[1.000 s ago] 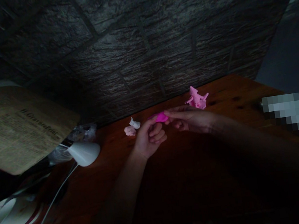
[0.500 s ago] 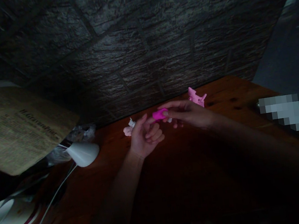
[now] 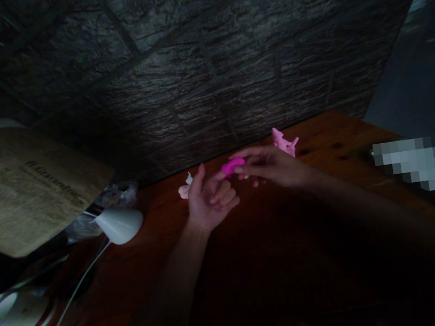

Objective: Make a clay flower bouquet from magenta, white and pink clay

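A bright pink lump that looks like soft clay (image 3: 233,166) sits at the tip of my left index finger. My left hand (image 3: 210,202) is palm up, its thumb standing apart, its index finger stretched out and the other fingers curled over nothing I can see. From the right, my right hand (image 3: 274,166) pinches the pink lump between thumb and forefinger. Something small and whitish shows under the right fingers, too hidden to name. A pale pink lump (image 3: 184,191) with a white piece lies behind my left hand. Beyond the right hand stands a lighter pink, spiky shaped figure (image 3: 284,143).
The wooden table (image 3: 166,262) meets a dark brick-patterned wall (image 3: 197,79). On the left are a white cone-shaped object (image 3: 121,225) with a cable, crumpled clear plastic (image 3: 122,192) and a newsprint-patterned sheet (image 3: 30,184). A blurred-out pixelated object (image 3: 429,171) lies right.
My left thumb has tilted slightly away from the index finger. The right thumb has shifted a little along the pink lump, which now looks longer. The whole view has moved slightly.
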`<state>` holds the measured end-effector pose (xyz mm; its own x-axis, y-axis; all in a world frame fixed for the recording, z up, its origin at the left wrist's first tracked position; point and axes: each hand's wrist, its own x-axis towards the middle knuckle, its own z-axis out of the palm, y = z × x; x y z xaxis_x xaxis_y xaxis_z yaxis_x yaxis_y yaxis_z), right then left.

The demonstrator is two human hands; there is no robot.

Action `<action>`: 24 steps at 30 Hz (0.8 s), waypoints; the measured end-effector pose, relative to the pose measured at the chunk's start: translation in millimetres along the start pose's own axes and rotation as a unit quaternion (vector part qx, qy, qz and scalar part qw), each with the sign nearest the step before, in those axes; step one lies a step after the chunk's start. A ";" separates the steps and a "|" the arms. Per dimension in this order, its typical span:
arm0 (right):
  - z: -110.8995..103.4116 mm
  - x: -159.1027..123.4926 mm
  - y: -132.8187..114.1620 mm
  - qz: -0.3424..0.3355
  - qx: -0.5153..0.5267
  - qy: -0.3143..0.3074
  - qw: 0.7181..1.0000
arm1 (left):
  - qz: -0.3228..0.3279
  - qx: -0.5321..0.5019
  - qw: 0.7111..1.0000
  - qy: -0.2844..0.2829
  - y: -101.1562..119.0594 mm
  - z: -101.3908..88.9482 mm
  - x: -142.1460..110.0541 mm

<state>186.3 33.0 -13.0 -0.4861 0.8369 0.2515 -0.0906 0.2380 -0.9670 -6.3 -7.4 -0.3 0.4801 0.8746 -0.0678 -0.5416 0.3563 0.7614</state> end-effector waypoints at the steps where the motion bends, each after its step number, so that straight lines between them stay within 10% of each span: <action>1: 0.0 0.1 -0.1 0.001 -0.003 0.004 1.000 | -0.006 0.005 1.000 -0.005 -0.2 -0.2 -0.5; 24: -2.0 0.9 -0.9 0.029 0.039 0.009 0.999 | 0.008 0.060 0.998 -0.025 -5.6 -0.6 4.2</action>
<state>187.7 34.5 -11.8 -0.4773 0.8566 0.1958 -0.1301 0.1516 -0.9799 -1.7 -5.5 -5.2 0.5073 0.8614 -0.0256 -0.4648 0.2985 0.8336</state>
